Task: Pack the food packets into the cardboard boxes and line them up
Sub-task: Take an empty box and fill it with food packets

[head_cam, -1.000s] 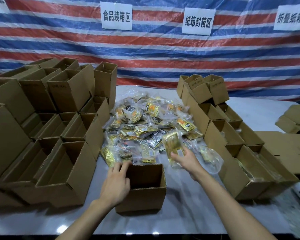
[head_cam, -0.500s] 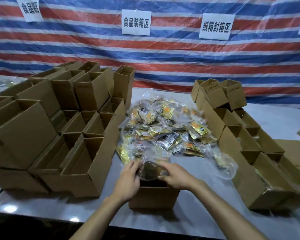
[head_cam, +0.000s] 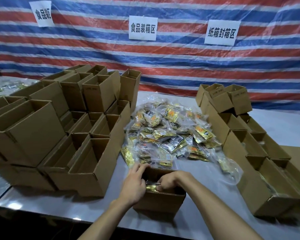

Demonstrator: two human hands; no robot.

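Note:
A small open cardboard box [head_cam: 160,202] stands at the table's front edge, right in front of me. Inside its mouth lies a gold food packet [head_cam: 151,188] in clear wrap. My left hand [head_cam: 134,185] and my right hand [head_cam: 168,181] both reach into the box and pinch that packet, left from the left side, right from the right. Behind the box spreads a heap of gold and black food packets [head_cam: 170,135] in clear bags.
Stacked open cardboard boxes [head_cam: 87,141] crowd the left of the table. A row of open boxes [head_cam: 246,144] runs along the right, the nearest ones [head_cam: 267,187] holding packets. A striped tarp with paper signs [head_cam: 143,27] hangs behind. The table's front edge [head_cam: 59,207] is close.
My right hand brought a packet from the heap to the box, my left hand joined it, and both have pushed it down from above the rim into the box.

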